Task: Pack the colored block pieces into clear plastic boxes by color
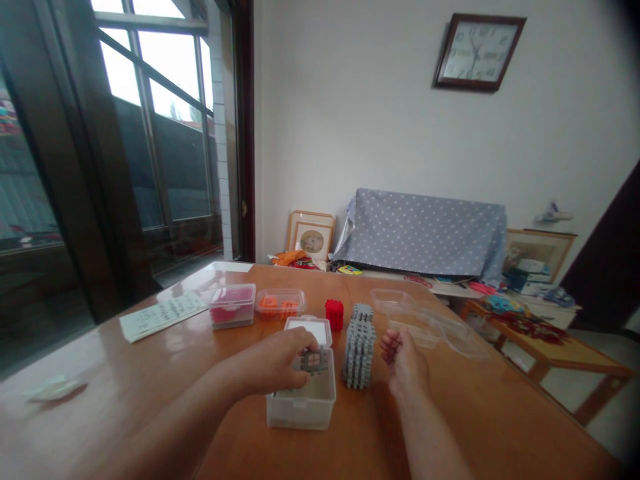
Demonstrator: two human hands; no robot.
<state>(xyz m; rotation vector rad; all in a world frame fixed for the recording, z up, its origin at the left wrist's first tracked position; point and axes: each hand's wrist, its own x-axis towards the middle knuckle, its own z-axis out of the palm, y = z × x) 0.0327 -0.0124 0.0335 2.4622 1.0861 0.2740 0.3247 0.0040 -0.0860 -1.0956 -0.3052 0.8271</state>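
My left hand [277,357] is over an open clear plastic box [300,412]. Its thumb and fingers pinch a flat grey interlocking plastic piece [314,361] with square gaps. The box's lid [310,330] is flipped back behind it. Just right of the box stands a tall stack of grey interlocking pieces [359,353], with a smaller grey block [363,312] at its far end. My right hand [407,363] rests to the right of this stack, apart from it. Its fingers are curled in, and I see nothing in them.
Behind the box stand a red block [334,315], a tub of orange pieces [280,305] and a lidded box of pink pieces [233,305]. Printed paper [163,317] lies left, a small packet [56,390] nearer. Empty clear containers [457,335] lie right, beside a low wooden bench [545,340].
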